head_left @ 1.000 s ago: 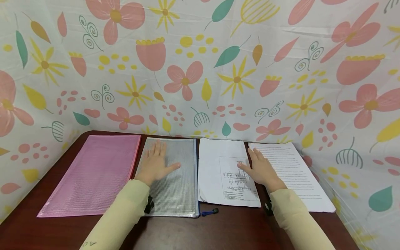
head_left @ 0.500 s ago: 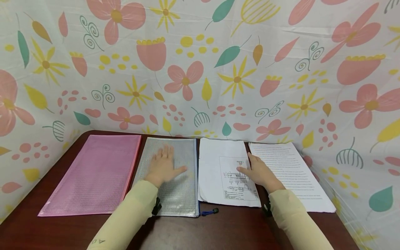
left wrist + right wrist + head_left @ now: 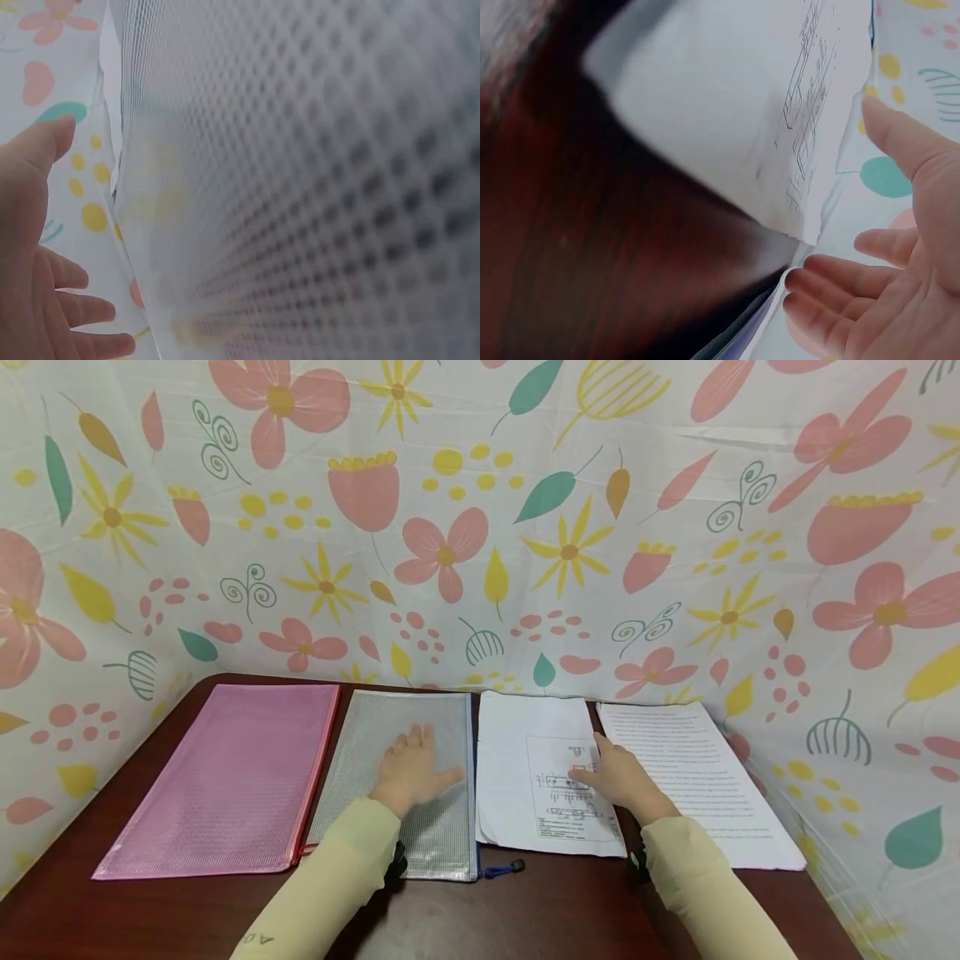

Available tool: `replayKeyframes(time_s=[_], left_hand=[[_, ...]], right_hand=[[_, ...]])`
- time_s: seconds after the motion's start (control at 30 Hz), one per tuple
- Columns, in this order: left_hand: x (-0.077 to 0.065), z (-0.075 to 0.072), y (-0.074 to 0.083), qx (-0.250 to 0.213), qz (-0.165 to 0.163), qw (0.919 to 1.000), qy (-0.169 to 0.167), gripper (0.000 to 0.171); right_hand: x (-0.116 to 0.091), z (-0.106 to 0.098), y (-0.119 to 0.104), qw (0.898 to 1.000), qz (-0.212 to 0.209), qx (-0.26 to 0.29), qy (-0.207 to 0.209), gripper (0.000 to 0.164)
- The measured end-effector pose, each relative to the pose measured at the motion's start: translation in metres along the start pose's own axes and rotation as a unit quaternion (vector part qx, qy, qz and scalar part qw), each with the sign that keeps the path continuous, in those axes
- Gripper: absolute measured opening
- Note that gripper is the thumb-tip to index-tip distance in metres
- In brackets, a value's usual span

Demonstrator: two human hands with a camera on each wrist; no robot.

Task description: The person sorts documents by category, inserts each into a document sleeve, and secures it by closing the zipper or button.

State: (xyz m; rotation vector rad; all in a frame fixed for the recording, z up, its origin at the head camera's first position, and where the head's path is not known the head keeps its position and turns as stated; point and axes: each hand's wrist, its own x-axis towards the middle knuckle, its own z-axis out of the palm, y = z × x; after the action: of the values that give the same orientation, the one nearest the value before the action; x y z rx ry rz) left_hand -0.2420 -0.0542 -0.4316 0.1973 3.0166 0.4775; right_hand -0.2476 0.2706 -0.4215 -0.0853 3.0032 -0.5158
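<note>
My left hand (image 3: 411, 770), fingers spread and thumb out to the right, is over a grey mesh zip pouch (image 3: 450, 831) with a blue edge. The left wrist view shows this hand (image 3: 34, 262) standing off from the mesh surface (image 3: 300, 150), holding nothing. Over the gap between two paper piles is my right hand (image 3: 624, 777), its thumb above the sheets with a printed diagram (image 3: 517, 743). Loosely bent and holding nothing, the fingers (image 3: 855, 277) show in the right wrist view. Right of that hand lies a stack of printed text (image 3: 705, 777).
A pink mesh zip pouch (image 3: 217, 777) lies at the left of the dark red wooden table (image 3: 480, 918). A blue zip pull (image 3: 502, 869) sticks out from the grey pouch's near right corner. Flower-patterned cloth (image 3: 480, 527) hangs behind and at both sides.
My left hand has moved right and nearer to me over the grey pouch. The right hand has shifted slightly nearer, its fingers more closed together. The pouches and papers lie where they were.
</note>
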Motion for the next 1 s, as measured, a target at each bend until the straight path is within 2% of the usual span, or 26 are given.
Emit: replayKeyframes(time_s=[0.07,0.27,0.53,0.83,1.0], left_hand=[[0.0,0.002,0.006,-0.006,-0.004,1.0,-0.005,0.097],[-0.005,0.005,0.023,0.015,0.007,0.9998,-0.004,0.081],[-0.009,0.011,0.035,0.0,0.006,1.0,0.002,0.053],[-0.008,0.018,0.037,0.003,0.01,0.9999,0.006,0.054],[-0.006,0.019,0.038,0.009,0.004,0.9999,0.008,0.058]], right_hand=[[0.001,0.002,0.0,1.0,0.005,0.0,-0.002,0.094],[0.001,0.008,-0.003,0.999,0.033,0.029,-0.02,0.1],[-0.002,0.009,-0.01,0.997,0.065,0.044,-0.003,0.104],[-0.004,0.009,-0.011,0.99,0.118,0.073,-0.008,0.108],[-0.005,0.004,-0.012,0.983,0.127,0.132,-0.002,0.096]])
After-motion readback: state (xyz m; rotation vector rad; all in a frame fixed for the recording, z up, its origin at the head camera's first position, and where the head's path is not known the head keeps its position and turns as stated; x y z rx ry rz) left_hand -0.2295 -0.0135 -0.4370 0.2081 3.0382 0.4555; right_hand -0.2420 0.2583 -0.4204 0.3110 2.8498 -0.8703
